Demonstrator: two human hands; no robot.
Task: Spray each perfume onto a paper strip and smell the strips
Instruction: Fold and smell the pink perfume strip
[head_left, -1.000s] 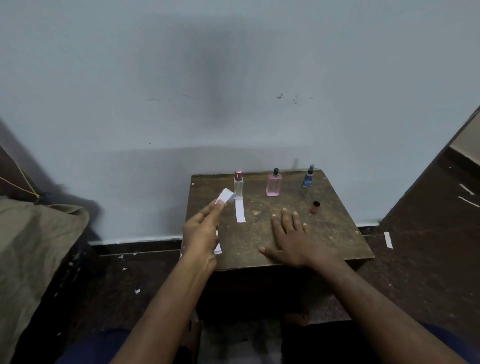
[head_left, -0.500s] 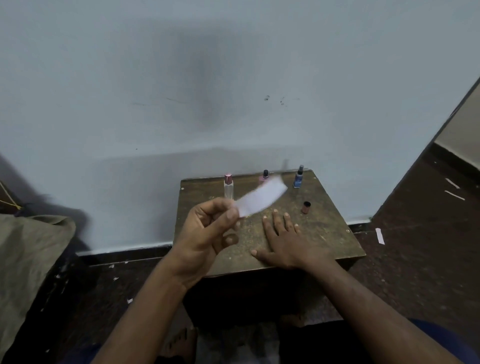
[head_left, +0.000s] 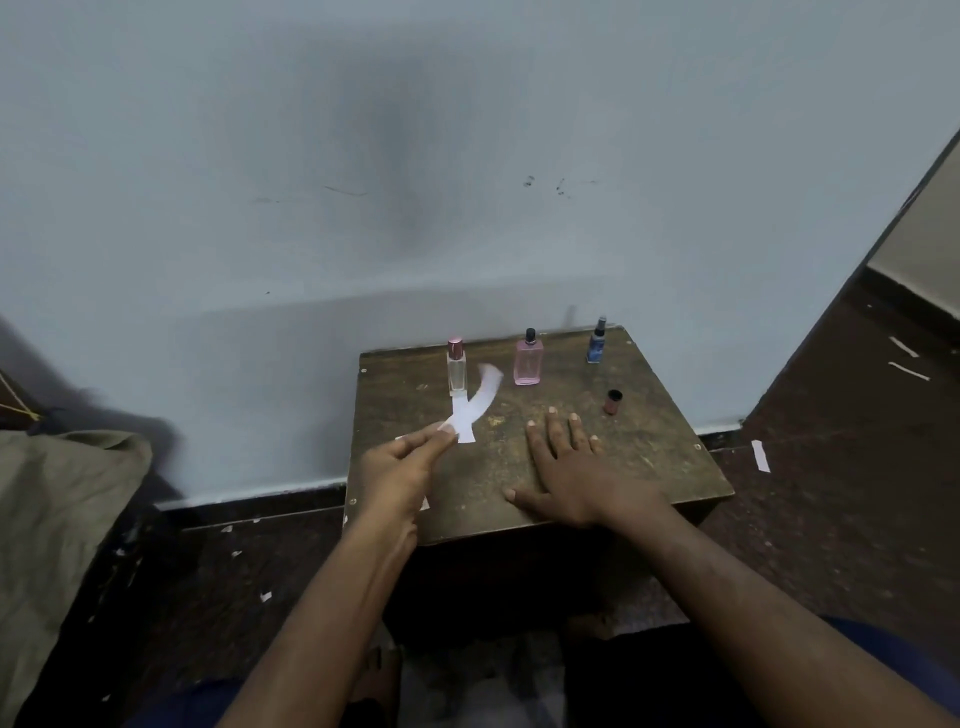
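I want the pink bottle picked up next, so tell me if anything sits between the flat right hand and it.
Nothing visible does. The right hand lies flat on the table, and the wood between its fingertips and the pink bottle is bare. The loose cap stands off to the right, and the paper strip in the left hand is off to the left.

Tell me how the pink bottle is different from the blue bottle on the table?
The pink bottle is wide, flat-sided and see-through pale pink; the blue bottle is slimmer, smaller-looking and dark blue. The pink bottle stands in the middle of the row, while the blue bottle stands at the far right corner of the table. Both stand upright with dark tops, untouched by either hand.
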